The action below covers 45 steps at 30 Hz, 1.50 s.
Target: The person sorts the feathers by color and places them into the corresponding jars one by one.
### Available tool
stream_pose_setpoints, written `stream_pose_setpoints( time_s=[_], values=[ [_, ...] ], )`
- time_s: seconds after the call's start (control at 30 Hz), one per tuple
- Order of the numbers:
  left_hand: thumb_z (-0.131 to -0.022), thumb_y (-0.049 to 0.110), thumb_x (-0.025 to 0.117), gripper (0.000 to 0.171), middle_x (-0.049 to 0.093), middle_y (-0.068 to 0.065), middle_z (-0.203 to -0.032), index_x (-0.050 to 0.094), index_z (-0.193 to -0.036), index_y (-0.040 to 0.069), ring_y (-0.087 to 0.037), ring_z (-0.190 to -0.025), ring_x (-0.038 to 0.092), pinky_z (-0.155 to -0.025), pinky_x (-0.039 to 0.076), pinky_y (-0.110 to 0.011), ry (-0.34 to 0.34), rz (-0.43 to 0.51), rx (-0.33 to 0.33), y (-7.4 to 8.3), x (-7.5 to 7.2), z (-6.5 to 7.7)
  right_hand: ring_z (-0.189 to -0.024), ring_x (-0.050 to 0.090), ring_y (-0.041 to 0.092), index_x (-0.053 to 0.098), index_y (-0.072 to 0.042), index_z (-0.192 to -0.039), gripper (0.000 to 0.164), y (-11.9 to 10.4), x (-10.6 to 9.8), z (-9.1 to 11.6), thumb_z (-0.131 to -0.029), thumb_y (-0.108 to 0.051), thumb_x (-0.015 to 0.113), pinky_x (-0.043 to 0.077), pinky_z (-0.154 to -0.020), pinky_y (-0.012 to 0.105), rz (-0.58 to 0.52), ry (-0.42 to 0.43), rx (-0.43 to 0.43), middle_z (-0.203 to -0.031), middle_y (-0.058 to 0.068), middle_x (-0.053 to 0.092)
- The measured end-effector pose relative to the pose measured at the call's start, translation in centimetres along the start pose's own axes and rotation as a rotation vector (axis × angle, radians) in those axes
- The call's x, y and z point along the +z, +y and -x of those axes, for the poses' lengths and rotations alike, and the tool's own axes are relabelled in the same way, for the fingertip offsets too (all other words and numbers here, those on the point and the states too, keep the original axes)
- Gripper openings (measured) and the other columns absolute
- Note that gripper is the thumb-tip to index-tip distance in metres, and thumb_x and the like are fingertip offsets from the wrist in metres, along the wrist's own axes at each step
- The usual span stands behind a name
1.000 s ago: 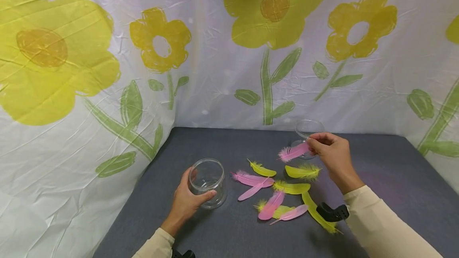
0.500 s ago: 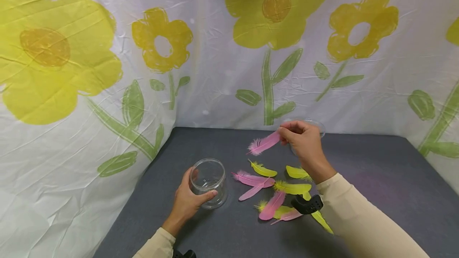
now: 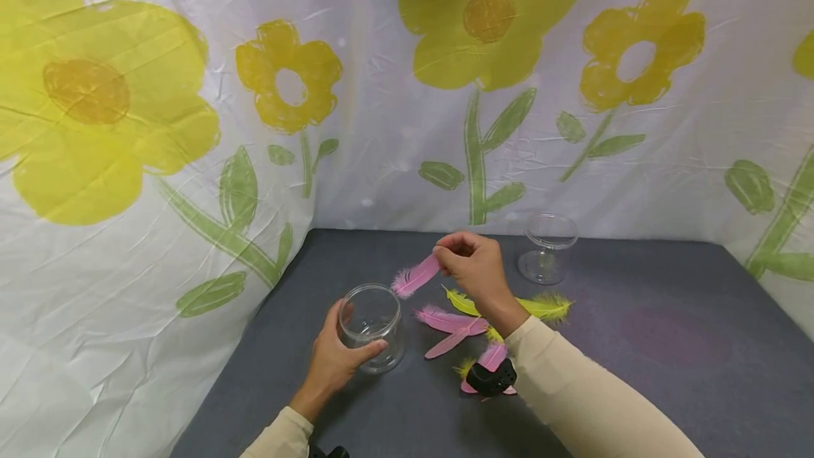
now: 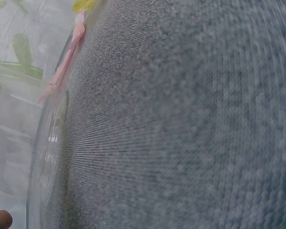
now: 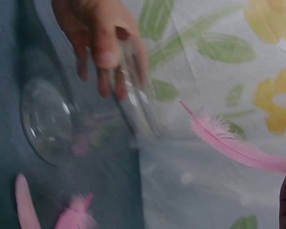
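While the feather (image 3: 416, 276), pinched by the right hand (image 3: 475, 268), is seen against the jar (image 3: 374, 318), gripped by the left hand (image 3: 333, 360), at centre in the head view, a gap between them is shown right of centre in the right wrist view. The grey table (image 3: 674, 338) is backed by a flowered sheet (image 3: 375, 112).

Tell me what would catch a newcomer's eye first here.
Probably the big yellow flowers on the white backdrop behind the dark table. Then the pink feather pinched in the right hand near the clear jar that the left hand grips. Loose pink and yellow feathers lie right of the jar.
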<state>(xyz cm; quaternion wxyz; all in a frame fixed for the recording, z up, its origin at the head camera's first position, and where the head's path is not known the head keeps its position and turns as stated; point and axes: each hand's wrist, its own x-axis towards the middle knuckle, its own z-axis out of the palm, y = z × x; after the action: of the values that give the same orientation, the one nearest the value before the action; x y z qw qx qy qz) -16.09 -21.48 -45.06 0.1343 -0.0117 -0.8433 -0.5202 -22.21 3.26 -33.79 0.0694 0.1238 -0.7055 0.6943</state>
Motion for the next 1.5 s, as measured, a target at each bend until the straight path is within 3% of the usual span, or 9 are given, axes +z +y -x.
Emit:
stream_pose_setpoints(
  time_s=[0.17,0.3,0.47,0.6,0.93,1.17,1.5],
  values=[
    [-0.064,0.029,0.092,0.100,0.049,-0.020,-0.139,0.036,-0.143,0.004,-0.033,-0.130,0.043,-0.104,0.032,-0.052,0.001,-0.019,-0.003,-0.1,0.1,0.1,-0.072,0.060,0.044,0.068,0.008,-0.094,0.011,-0.4,2.3,1.5,-0.088,-0.001,0.068,0.054,-0.061,0.032,0.034,-0.037,-0.020,-0.081,0.021,0.065],
    [-0.065,0.030,0.091,0.099,0.048,-0.020,-0.139,0.036,-0.143,0.004,-0.034,-0.130,0.042,-0.104,0.032,-0.052,-0.006,-0.013,-0.007,0.0,0.1,0.1,-0.067,0.061,0.038,0.068,0.008,-0.091,0.007,-1.0,3.5,2.6,-0.087,0.002,0.067,0.054,-0.060,0.032,0.069,-0.043,-0.043,-0.077,0.020,0.064],
    [-0.065,0.029,0.091,0.098,0.048,-0.021,-0.139,0.035,-0.143,0.004,-0.035,-0.130,0.042,-0.105,0.031,-0.053,-0.009,-0.009,-0.001,0.0,0.2,0.1,-0.065,0.062,0.027,0.070,0.000,-0.090,0.006,1.8,4.4,2.5,-0.087,-0.004,0.070,0.054,-0.060,0.032,0.073,-0.046,-0.028,-0.076,0.012,0.065],
    [-0.065,0.030,0.091,0.098,0.049,-0.021,-0.138,0.036,-0.142,0.004,-0.034,-0.128,0.044,-0.104,0.032,-0.052,-0.004,-0.011,0.005,0.0,0.2,0.1,-0.063,0.061,0.020,0.072,-0.005,-0.090,0.006,3.9,4.8,2.2,-0.087,-0.009,0.072,0.054,-0.058,0.030,0.077,-0.054,-0.018,-0.075,0.007,0.065],
    [-0.067,0.029,0.090,0.097,0.047,-0.021,-0.140,0.035,-0.143,0.004,-0.035,-0.129,0.043,-0.104,0.032,-0.053,-0.010,-0.009,0.007,-0.1,0.3,0.2,-0.065,0.063,0.020,0.071,-0.003,-0.089,0.005,5.2,5.8,2.9,-0.087,-0.008,0.070,0.055,-0.060,0.029,0.103,-0.093,0.000,-0.077,0.002,0.066],
    [-0.067,0.030,0.090,0.097,0.047,-0.021,-0.140,0.035,-0.143,0.004,-0.038,-0.130,0.041,-0.104,0.032,-0.055,-0.009,-0.013,0.016,-0.1,0.3,0.1,-0.061,0.062,0.015,0.071,-0.005,-0.087,0.005,5.7,6.2,3.1,-0.085,-0.009,0.072,0.054,-0.057,0.028,0.168,-0.097,-0.028,-0.074,0.000,0.065],
    [-0.065,0.027,0.091,0.097,0.048,-0.020,-0.139,0.036,-0.142,0.005,-0.036,-0.128,0.044,-0.103,0.033,-0.054,0.006,-0.013,0.007,-0.1,0.2,0.0,-0.065,0.063,0.016,0.071,-0.007,-0.088,0.004,5.5,6.2,3.1,-0.085,-0.010,0.073,0.054,-0.058,0.028,0.149,-0.113,-0.020,-0.076,0.001,0.066]
  ],
)
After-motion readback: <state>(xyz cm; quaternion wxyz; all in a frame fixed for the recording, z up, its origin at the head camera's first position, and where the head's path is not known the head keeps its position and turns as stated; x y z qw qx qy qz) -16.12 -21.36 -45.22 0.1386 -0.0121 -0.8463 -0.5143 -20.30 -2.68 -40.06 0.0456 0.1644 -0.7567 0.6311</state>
